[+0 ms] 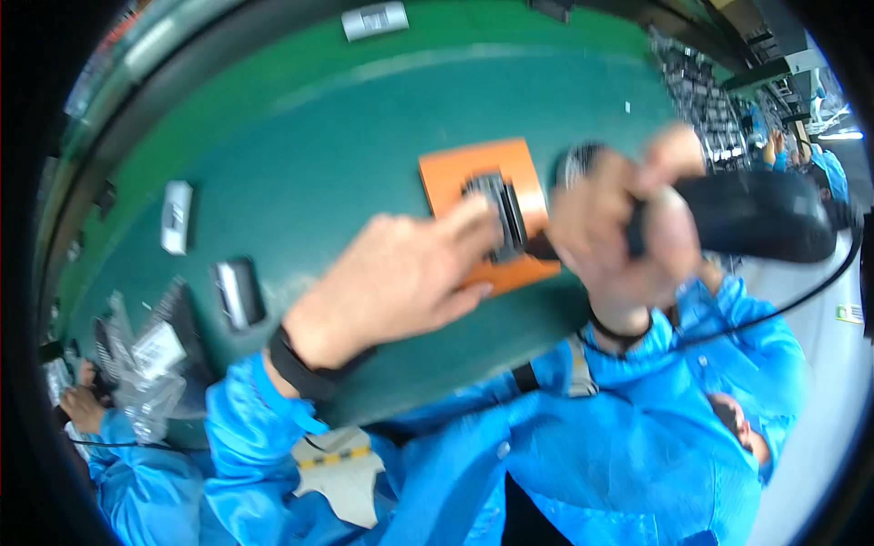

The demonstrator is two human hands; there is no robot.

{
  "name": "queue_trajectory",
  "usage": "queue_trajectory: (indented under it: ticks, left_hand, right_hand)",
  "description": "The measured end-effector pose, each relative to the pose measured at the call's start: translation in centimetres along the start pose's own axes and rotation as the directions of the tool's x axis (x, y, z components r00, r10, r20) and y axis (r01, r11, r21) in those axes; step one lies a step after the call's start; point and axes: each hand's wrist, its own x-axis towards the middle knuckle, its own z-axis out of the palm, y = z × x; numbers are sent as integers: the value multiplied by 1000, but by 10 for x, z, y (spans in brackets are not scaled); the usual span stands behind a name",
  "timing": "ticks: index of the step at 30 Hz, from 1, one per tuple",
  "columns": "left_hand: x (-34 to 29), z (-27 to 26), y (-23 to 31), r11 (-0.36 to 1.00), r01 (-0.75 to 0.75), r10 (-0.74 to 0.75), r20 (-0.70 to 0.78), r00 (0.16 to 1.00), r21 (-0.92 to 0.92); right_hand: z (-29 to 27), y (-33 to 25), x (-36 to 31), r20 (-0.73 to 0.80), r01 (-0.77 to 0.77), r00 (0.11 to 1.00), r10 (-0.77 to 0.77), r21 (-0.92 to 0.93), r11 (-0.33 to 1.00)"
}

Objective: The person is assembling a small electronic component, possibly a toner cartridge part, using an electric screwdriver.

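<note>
My left hand [391, 278] reaches over an orange pad [443, 173], its fingertips on a dark grey and black ridged block [499, 214] that rests there. The thumb lies lower, near the pad's front edge. To the right, my right hand [624, 232], blurred, is closed around a thick black corded hand tool [756, 214]. Its working end is hidden by my fingers and the blur, so its exact kind does not show. Behind that hand, a dark rounded thing [580, 162] with a pale speckled patch is partly covered.
On the green table [346, 136] lie two white labelled boxes [177, 217] [374, 20], a small black-and-white item [239, 293] and clear plastic bags [150, 364]. Many small dark parts [699, 100] sit far right. The tool's cable [774, 318] curves past my right wrist. A co-worker's hand [84, 408] is at left.
</note>
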Motion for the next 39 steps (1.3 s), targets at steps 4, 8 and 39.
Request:
queue_trajectory:
  ticks: [4, 8, 39]
  left_hand:
    - [3, -5, -3, 945, -147, 136, 56, 989, 294]
    - [4, -16, 7, 865, -244, 180, 183, 966, 438]
    - [124, -81, -220, 681, 488, -720, -378, 582, -546]
  right_hand:
    - [-22, -44, 7, -204, 179, 966, -157, 93, 979]
    - [-43, -48, -4, -285, 224, 938, -195, 73, 972]
    - [-80, -61, -41, -692, -110, 701, -174, -345, 932]
